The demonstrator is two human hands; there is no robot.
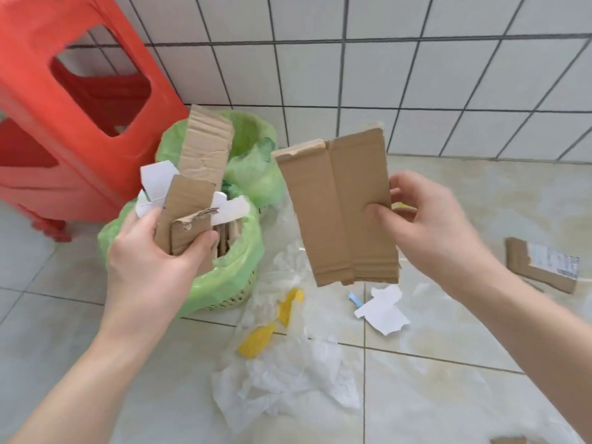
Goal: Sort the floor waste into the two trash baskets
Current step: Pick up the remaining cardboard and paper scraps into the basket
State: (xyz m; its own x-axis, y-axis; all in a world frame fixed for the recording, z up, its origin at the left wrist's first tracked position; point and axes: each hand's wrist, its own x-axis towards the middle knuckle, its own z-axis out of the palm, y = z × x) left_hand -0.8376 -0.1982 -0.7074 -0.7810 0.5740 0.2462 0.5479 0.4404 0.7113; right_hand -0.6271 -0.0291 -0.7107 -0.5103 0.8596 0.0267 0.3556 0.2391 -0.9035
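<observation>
My left hand [150,254] grips a bundle of brown cardboard strips and white card [192,193] over the near basket [224,277], which has a green liner. My right hand [426,219] pinches a flat folded cardboard sheet [336,213] upright above the floor, thumb on its front. A second green-lined basket [256,139] stands behind the near one, against the wall, with green plastic inside. On the floor lie clear and white plastic film [288,379], yellow scraps [256,341], a torn white paper [382,310] and a labelled cardboard piece [541,267].
A red plastic stool [64,123] stands at the left beside the baskets. A white tiled wall [416,75] closes the back. A small blue scrap [355,298] lies by the white paper. Another cardboard bit [509,440] shows at the bottom right edge.
</observation>
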